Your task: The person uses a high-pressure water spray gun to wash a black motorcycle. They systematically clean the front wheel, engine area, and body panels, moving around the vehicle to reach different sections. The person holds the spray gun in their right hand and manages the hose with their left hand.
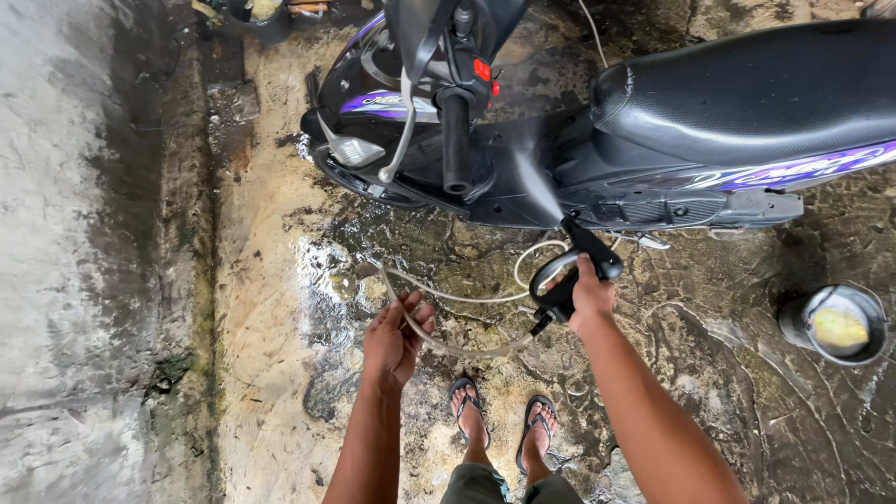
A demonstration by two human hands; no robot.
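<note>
Right hand (591, 297) closed tight around the grip of a black pistol-shaped pressure-washer spray gun (571, 273), fingers wrapped, knuckles up. Gun sits centre frame, just below the scooter's footboard edge. Long axis runs diagonal: hose end low and left at the hand, nozzle high and right of it, then the short black lance tips up-left toward the bike. Pale cone of water spray (534, 182) leaves the tip and fans upward-left onto the black scooter body panel (523, 201) under the seat front.

Left hand (396, 338) half open, palm facing right, fingers loosely curled around a thin translucent hose (467, 351). Light hold, not a clamp; thumb position hard to read. Hose sags from that hand rightward to the gun's base, and a second loop of it lies on the ground just behind, curling near the lance.

Black-and-purple scooter (653, 121) stands across the top of the frame, long black textured seat (756, 89) to the right, handlebar with black rubber grip (455, 140) and silver brake lever (401, 126) pointing down toward the camera.

Wet cracked concrete floor (728, 373) underfoot, puddled near the front wheel. Round grey metal bucket (837, 324) with yellowish contents sits right, well apart from the hands. Two feet in dark flip-flop sandals (499, 420) between the forearms.
</note>
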